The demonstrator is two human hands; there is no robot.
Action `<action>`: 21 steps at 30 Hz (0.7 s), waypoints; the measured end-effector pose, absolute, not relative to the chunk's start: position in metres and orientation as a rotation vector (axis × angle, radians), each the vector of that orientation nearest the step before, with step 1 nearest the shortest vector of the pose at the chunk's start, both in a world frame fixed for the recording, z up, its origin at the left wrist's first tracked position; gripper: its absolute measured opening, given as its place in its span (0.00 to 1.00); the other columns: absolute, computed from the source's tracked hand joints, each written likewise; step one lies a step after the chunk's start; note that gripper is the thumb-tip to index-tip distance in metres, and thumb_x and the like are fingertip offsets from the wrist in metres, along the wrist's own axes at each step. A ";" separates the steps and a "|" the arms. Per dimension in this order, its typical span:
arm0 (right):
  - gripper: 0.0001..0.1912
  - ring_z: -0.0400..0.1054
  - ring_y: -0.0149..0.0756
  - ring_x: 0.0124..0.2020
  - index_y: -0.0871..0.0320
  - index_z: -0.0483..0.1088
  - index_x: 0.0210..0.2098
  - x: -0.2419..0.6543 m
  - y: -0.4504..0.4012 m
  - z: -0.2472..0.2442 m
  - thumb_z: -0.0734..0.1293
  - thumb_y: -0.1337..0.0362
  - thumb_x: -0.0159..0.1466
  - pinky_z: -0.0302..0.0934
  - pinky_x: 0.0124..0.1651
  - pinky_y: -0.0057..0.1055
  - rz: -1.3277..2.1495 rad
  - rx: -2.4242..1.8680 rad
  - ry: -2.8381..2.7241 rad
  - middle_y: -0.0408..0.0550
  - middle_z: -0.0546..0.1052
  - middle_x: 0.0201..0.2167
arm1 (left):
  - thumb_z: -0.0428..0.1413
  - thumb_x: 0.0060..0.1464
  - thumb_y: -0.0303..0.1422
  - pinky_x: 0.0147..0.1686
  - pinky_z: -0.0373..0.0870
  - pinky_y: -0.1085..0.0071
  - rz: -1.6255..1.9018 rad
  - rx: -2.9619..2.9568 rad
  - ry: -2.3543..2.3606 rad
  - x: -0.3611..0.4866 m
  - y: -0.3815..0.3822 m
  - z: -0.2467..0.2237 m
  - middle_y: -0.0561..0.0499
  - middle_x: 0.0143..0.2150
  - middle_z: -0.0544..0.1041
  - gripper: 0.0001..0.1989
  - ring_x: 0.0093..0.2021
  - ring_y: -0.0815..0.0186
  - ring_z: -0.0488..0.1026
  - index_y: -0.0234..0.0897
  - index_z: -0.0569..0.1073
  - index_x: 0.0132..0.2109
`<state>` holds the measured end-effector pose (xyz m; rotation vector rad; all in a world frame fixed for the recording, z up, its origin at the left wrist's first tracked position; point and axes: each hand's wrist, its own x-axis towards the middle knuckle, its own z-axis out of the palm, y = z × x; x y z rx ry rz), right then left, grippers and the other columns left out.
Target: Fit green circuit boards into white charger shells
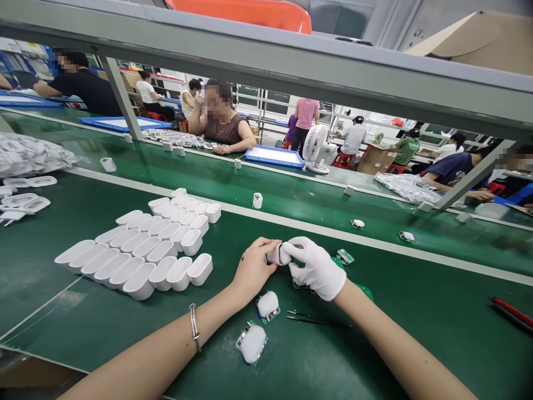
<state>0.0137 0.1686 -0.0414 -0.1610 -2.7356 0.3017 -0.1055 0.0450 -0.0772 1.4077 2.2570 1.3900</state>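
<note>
My left hand (252,269), bare with a metal bangle on the wrist, grips a small white oval plastic housing (273,255). My right hand (318,271), in a white glove, pinches the right end of this piece, where a dark gap shows; its fingers partly hide what sits there. Close below my left hand lie two green circuit boards with rounded white tops, one nearer (252,343) and one farther (268,303). Black tweezers (318,319) rest below my right hand. Another small board (345,256) and more green pieces lie partly hidden behind the glove.
Rows of open white housings (139,278) stand to the left. A pile of bagged white parts (31,153) lies farther left. Red-handled pliers (514,314) lie at right. Boards (407,236) and a housing (257,200) sit on the green belt. A shelf beam (266,61) crosses overhead; co-workers sit beyond.
</note>
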 end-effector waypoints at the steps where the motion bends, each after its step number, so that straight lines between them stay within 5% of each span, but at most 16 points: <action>1: 0.12 0.68 0.31 0.37 0.54 0.70 0.30 0.015 0.169 -0.041 0.60 0.75 0.51 0.63 0.39 0.25 0.336 -0.136 -2.710 0.44 0.72 0.37 | 0.56 0.44 0.18 0.36 0.65 0.72 1.398 1.412 2.256 -0.105 0.045 -0.077 0.55 0.46 0.72 0.28 0.32 0.69 0.68 0.48 0.73 0.51; 8: 0.19 0.70 0.34 0.39 0.56 0.71 0.45 0.019 0.176 -0.047 0.62 0.70 0.54 0.67 0.42 0.30 0.376 -0.020 -2.415 0.50 0.74 0.41 | 0.56 0.42 0.18 0.32 0.64 0.73 1.492 1.345 2.214 -0.108 0.045 -0.080 0.56 0.43 0.72 0.27 0.28 0.72 0.64 0.48 0.74 0.49; 15: 0.16 0.69 0.33 0.40 0.55 0.72 0.37 0.017 0.178 -0.048 0.60 0.73 0.53 0.66 0.42 0.27 0.296 -0.019 -2.577 0.48 0.73 0.42 | 0.56 0.43 0.17 0.35 0.65 0.73 1.519 1.360 2.206 -0.106 0.046 -0.079 0.56 0.44 0.71 0.28 0.31 0.71 0.66 0.48 0.74 0.50; 21: 0.17 0.69 0.37 0.40 0.56 0.72 0.39 0.010 0.167 -0.050 0.60 0.74 0.54 0.66 0.40 0.30 0.120 -0.210 -2.746 0.52 0.73 0.43 | 0.56 0.44 0.17 0.40 0.67 0.71 1.480 1.436 2.243 -0.102 0.044 -0.076 0.54 0.46 0.71 0.28 0.38 0.67 0.69 0.47 0.73 0.51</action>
